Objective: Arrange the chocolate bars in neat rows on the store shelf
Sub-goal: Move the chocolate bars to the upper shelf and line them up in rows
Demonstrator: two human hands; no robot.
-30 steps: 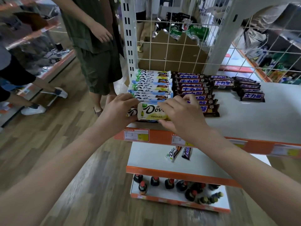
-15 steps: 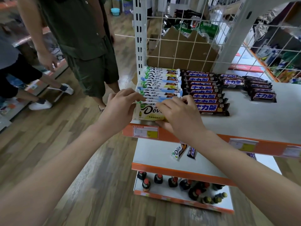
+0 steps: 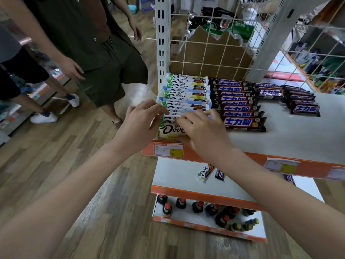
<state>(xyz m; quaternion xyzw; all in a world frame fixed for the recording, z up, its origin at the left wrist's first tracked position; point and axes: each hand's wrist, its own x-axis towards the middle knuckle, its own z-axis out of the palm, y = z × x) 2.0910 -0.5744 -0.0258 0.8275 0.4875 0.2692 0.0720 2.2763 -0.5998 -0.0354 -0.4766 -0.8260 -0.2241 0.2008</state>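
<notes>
The front white bar [image 3: 170, 130] reads "Dove" and lies with its long axis left to right at the front edge of the shelf [image 3: 291, 139], closing a row of about ten white bars [image 3: 186, 90]. The left hand [image 3: 139, 124] and right hand [image 3: 203, 132] each keep a curled-finger grip on its ends. Beside it, seven brown bars [image 3: 240, 104] carry "士力架". Two loose bars [image 3: 210, 171] lie on the shelf below.

Wood-plank floor [image 3: 89, 161]; white wire-grid back panel [image 3: 214, 43] w/ cardboard behind; white slotted upright [image 3: 161, 40]; lower shelf [image 3: 205, 224] w/ dark bottles [image 3: 211, 210].
</notes>
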